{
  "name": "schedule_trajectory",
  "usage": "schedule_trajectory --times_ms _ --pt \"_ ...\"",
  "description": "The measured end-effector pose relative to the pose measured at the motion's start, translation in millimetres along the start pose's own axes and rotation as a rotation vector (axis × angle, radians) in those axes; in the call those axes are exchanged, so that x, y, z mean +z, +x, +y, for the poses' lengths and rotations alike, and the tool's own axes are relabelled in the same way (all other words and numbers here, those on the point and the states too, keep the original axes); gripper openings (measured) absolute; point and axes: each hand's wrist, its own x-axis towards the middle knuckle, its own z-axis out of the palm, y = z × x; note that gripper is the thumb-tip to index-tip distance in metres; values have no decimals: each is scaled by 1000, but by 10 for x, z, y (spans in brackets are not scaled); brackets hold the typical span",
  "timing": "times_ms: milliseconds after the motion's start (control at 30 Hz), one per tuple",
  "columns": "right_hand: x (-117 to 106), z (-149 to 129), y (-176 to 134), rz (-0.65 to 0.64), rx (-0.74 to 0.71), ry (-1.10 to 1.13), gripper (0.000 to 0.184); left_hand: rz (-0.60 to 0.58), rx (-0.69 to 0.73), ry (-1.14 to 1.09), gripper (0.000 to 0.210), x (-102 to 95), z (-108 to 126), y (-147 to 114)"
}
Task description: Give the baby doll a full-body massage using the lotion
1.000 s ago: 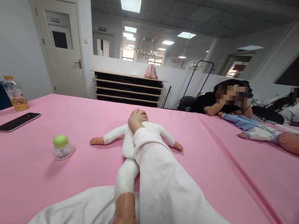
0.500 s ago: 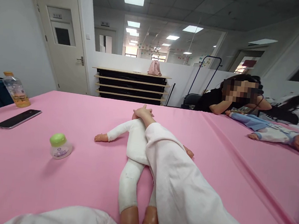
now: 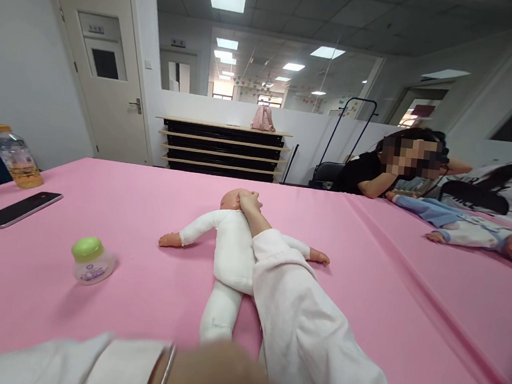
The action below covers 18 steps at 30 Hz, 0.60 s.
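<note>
A baby doll (image 3: 235,248) with a white cloth body lies on its back on the pink-covered table, arms spread and head pointing away from me. My right hand (image 3: 250,203) rests against the right side of the doll's head (image 3: 230,199), with its fingers extended along it and no grip visible. The white right sleeve crosses the doll's side and one leg. Low in the view, my left hand (image 3: 221,376) is smeared by motion above the doll's lower legs and hides its feet. Its fingers cannot be made out. A bracelet (image 3: 165,373) circles the left wrist.
A green-lidded jar (image 3: 93,261), a phone (image 3: 19,209) and a drink bottle (image 3: 17,157) stand or lie at the left. On the right lies another doll (image 3: 477,232) in blue and white clothes, near a seated person (image 3: 364,173). Shelves (image 3: 223,151) stand behind the table.
My right hand has slid from over the doll's face to the right side of its head, uncovering the face. My left hand has come up into view over the legs.
</note>
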Motion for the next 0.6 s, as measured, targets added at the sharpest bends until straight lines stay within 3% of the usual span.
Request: schedule_trajectory --times_ms 33,100,200,367,600 --pt "10 7 3 9 7 14 62 42 -8 11 34 -141 -148 109" --pt "26 16 17 29 16 45 62 293 -77 68 32 -331 -456 304" --pt "44 33 61 45 22 88 59 498 -130 172 27 -370 -787 471" --pt "97 62 152 47 -38 131 55 522 -227 327 34 -208 -970 458" --pt "221 19 248 74 -120 127 45 553 -598 222 68 -168 -1256 387"
